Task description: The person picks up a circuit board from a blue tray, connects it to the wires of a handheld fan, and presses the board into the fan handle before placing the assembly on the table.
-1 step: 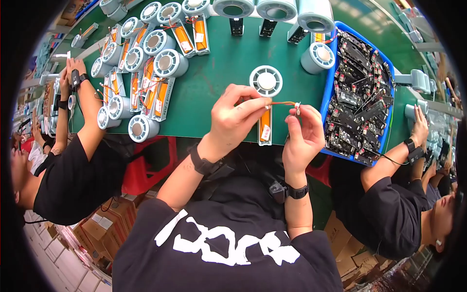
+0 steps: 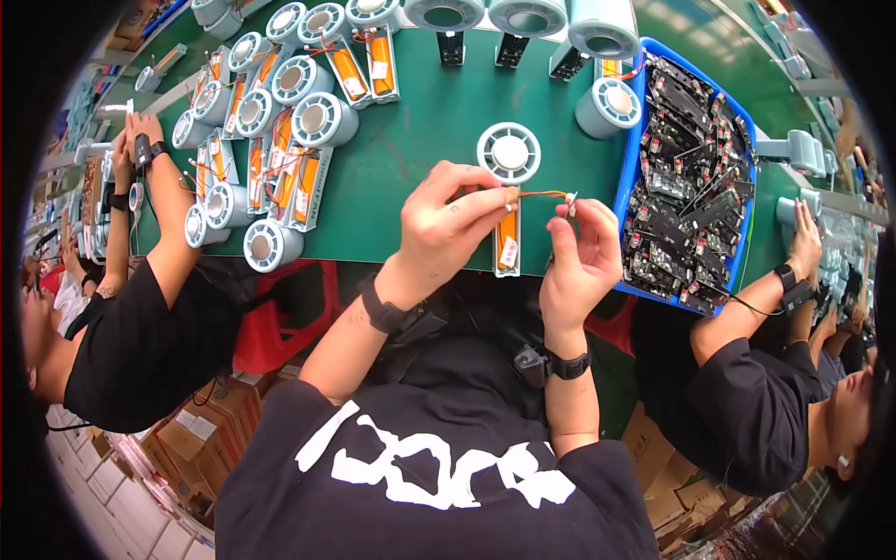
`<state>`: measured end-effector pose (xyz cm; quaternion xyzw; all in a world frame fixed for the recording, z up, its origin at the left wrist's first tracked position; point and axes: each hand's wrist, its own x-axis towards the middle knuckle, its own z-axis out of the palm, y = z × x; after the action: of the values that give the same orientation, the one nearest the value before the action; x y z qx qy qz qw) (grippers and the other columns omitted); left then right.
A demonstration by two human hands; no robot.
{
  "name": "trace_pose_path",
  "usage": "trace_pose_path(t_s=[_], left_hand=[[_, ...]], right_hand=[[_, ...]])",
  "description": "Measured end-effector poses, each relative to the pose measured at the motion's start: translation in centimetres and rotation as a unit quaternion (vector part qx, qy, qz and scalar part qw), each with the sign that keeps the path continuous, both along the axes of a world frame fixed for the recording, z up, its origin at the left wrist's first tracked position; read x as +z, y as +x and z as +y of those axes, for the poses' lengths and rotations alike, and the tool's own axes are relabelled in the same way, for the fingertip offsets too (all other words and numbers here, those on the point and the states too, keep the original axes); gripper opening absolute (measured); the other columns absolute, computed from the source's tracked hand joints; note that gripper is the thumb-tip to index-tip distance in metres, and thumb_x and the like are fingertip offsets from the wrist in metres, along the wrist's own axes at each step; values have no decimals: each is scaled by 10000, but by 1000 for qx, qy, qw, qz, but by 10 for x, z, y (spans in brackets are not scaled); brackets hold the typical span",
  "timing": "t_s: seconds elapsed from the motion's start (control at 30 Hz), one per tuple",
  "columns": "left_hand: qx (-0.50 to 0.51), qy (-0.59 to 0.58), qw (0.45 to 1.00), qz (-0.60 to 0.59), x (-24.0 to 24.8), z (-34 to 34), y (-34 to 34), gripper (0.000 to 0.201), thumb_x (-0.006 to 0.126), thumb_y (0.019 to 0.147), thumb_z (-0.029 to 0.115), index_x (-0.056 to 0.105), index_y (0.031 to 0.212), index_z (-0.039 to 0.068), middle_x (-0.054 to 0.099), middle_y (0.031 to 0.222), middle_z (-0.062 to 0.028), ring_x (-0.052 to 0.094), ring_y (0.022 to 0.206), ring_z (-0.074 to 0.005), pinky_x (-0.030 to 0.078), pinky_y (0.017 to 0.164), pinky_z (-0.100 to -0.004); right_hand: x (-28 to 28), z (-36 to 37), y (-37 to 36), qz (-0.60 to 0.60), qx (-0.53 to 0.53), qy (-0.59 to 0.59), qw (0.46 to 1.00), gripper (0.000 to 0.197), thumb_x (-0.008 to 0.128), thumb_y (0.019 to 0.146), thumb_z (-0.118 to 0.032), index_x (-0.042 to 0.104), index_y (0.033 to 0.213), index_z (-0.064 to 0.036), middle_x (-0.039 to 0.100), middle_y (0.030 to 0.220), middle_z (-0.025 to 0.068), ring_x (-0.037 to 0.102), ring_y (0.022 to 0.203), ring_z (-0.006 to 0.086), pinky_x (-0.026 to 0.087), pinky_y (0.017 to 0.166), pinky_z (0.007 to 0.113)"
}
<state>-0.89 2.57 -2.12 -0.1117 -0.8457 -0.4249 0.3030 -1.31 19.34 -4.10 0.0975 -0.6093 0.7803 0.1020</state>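
Note:
In front of me on the green table lies a pale blue fan-like unit with a round slotted head (image 2: pixel 509 152) and a narrow handle shell. An orange battery (image 2: pixel 508 227) with a white label sits in that shell. My left hand (image 2: pixel 450 222) is closed above it, thumb and finger pinching thin red and yellowish wires (image 2: pixel 541 193). At the other end of the wires, my right hand (image 2: pixel 583 261) pinches a small white connector (image 2: pixel 570 200) between thumb and fingertip. The wires stretch nearly straight between both hands. Where they run under my left fingers is hidden.
A blue bin (image 2: pixel 630 196) full of black circuit boards stands at the right. Several similar units (image 2: pixel 301 79) with orange batteries cover the table's left side; more round housings (image 2: pixel 528 17) line the far edge. Co-workers' arms (image 2: pixel 171 201) are at both sides. Cardboard boxes (image 2: pixel 201 439) lie below.
The whole view has shifted very slightly. Both hands keep the same pinch on the wires and connector.

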Motion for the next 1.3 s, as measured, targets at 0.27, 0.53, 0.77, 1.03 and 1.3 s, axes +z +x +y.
trace_pose_path(t_s=[0.27, 0.53, 0.77, 1.03, 1.3], left_hand=[[-96, 57, 993, -50, 4, -3, -3, 202, 821, 709, -22, 742, 879, 53, 721, 847, -76, 692, 742, -207, 552, 637, -295], [-85, -10, 995, -56, 11, 2, -4, 152, 806, 704, -8, 692, 793, 42, 679, 763, -47, 665, 717, -224, 528, 621, -328], [-92, -5, 990, -107, 20, 0, -5, 133, 789, 723, 14, 664, 757, 42, 652, 741, -55, 636, 684, -228, 506, 599, -336], [-76, -42, 990, -112, 22, 0, -4, 116, 749, 753, 68, 634, 738, 66, 620, 739, -30, 636, 724, -238, 522, 600, -377], [-115, -10, 989, -96, 14, -3, -6, 113, 766, 746, 31, 662, 791, 32, 649, 769, -64, 652, 741, -251, 536, 639, -355]], right_hand=[[12, 6, 14, 22, -7, 154, 988, 304, 707, 863, 111, 658, 1158, 57, 626, 1184, 150, 681, 1007, 205, 587, 851, 304], [15, 6, 15, 69, 0, 248, 966, 273, 688, 873, 122, 675, 1141, 73, 638, 1177, 154, 702, 972, 208, 600, 838, 295], [14, 9, 16, 27, 33, 235, 971, 282, 691, 872, 119, 677, 1149, 71, 642, 1165, 154, 704, 961, 203, 597, 824, 290], [29, 7, 11, 108, 3, 370, 923, 263, 691, 874, 117, 691, 1132, 66, 653, 1133, 134, 708, 916, 185, 590, 787, 275], [31, 4, 12, 21, 23, 320, 947, 259, 684, 891, 102, 696, 1146, 54, 667, 1091, 120, 701, 908, 169, 572, 795, 262]])
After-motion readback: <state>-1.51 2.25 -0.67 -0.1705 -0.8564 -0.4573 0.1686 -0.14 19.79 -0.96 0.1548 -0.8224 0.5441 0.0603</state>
